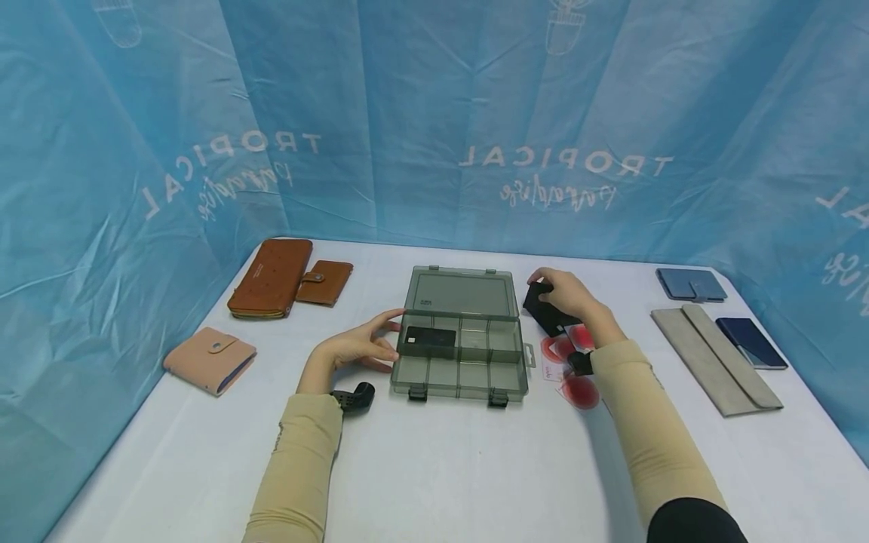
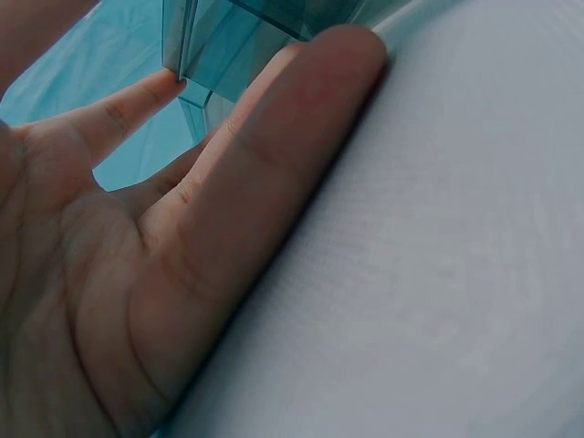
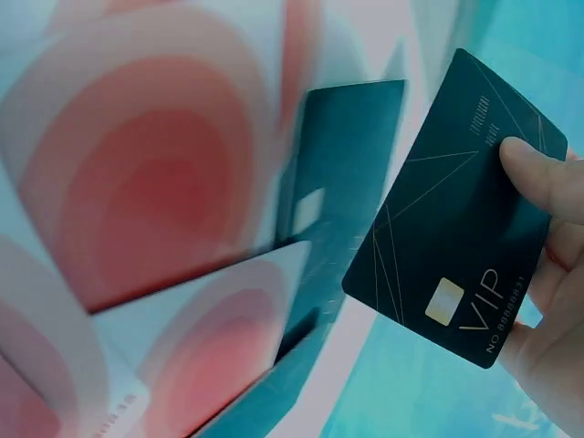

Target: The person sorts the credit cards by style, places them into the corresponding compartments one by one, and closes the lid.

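A translucent grey-green divided box (image 1: 464,294) lies on the table with its lid swung back. Inside its upper left compartment is a black card (image 1: 434,341). My left hand (image 1: 354,345) touches the box's left side with extended fingers; the left wrist view shows a fingertip against the box's edge (image 2: 175,41). To the right of the box, my right hand (image 1: 570,292) pinches a black VIP card (image 3: 447,219) between thumb and fingers. Below that card are red-and-white cards (image 1: 581,393), and another black card (image 3: 351,137) shows among them in the right wrist view.
On the left are a brown zip wallet (image 1: 274,275), a small brown card holder (image 1: 326,282) and a pinkish-tan wallet (image 1: 207,356). A blue wallet (image 1: 689,284), a grey-beige sleeve (image 1: 713,358) and a dark phone (image 1: 752,341) lie right. A blue curtain (image 1: 421,113) stands behind.
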Tool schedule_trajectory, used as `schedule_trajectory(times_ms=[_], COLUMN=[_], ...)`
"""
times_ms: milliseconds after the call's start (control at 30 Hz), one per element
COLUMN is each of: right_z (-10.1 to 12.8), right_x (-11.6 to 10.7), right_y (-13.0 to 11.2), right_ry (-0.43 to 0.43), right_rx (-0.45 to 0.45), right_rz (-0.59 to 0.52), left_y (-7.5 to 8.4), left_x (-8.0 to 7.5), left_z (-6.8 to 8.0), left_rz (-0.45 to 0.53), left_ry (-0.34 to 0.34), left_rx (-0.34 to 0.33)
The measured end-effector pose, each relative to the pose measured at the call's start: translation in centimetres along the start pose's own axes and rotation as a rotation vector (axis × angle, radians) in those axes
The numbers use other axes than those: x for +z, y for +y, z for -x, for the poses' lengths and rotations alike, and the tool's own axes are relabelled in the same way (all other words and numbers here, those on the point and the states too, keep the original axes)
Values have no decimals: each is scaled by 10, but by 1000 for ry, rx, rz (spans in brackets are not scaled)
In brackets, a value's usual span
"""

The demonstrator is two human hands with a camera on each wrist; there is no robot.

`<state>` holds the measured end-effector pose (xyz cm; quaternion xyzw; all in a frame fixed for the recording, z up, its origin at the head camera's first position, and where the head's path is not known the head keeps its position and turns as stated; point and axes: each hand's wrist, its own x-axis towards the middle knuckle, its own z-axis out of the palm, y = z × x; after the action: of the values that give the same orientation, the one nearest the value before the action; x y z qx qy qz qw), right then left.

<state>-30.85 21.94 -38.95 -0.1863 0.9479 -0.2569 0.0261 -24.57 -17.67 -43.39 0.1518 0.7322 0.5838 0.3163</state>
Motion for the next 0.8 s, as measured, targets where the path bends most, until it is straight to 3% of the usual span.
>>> schedule_trajectory(times_ms=[433,600,800], right_z=[25,37,46], right_x=[-19,-15,-3], right_y=[-31,-44,-54], right_ry=[150,204,211], right_rx=[141,133,115], right_rz=[-230,-372,-509], left_y=[0,-1,-1], left_x=[1,0,1], left_z=[1,1,1], left_rz=[-5,-6,3], left_ry=[5,12,9], left_rx=[3,-1,1])
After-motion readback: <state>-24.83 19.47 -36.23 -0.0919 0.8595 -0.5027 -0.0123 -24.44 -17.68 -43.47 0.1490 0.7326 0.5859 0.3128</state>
